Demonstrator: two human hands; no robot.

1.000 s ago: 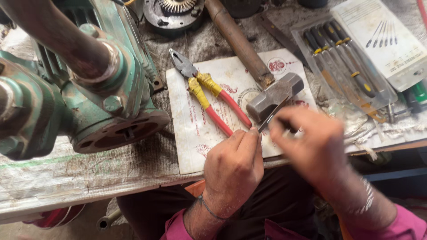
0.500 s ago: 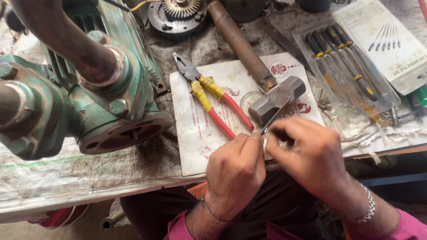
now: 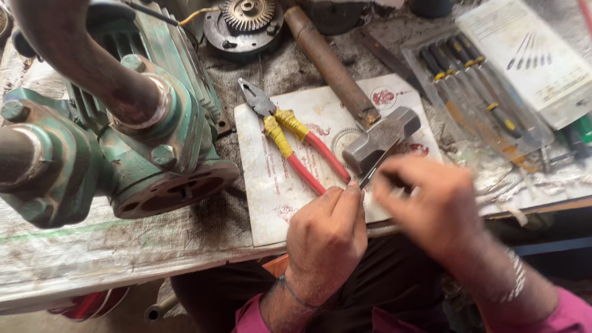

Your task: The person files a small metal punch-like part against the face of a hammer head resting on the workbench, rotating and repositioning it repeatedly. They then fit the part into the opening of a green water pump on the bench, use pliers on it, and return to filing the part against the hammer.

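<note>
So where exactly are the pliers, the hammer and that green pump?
pliers (image 3: 295, 140), head view, on the yellow-taped handles.
hammer (image 3: 381, 137), head view, on the steel head.
green pump (image 3: 132, 157), head view, on the cast body by the flange.

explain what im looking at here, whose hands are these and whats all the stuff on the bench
This is a single view from a camera worn on a person's head, looking down at their own two hands over a workbench. There is no robot.

The left hand and the right hand meet at the bench's near edge around a thin dark tool, perhaps a small file or blade. The right hand is blurred, so its exact grip is unclear.

On the bench lie pliers with red and yellow handles and a hammer with a wooden handle, both on a sheet of white paper. To the left stands a big green cast-metal machine, maybe a pump. At the top sits a round toothed part, and to the right a clear pack of screwdrivers.
</note>
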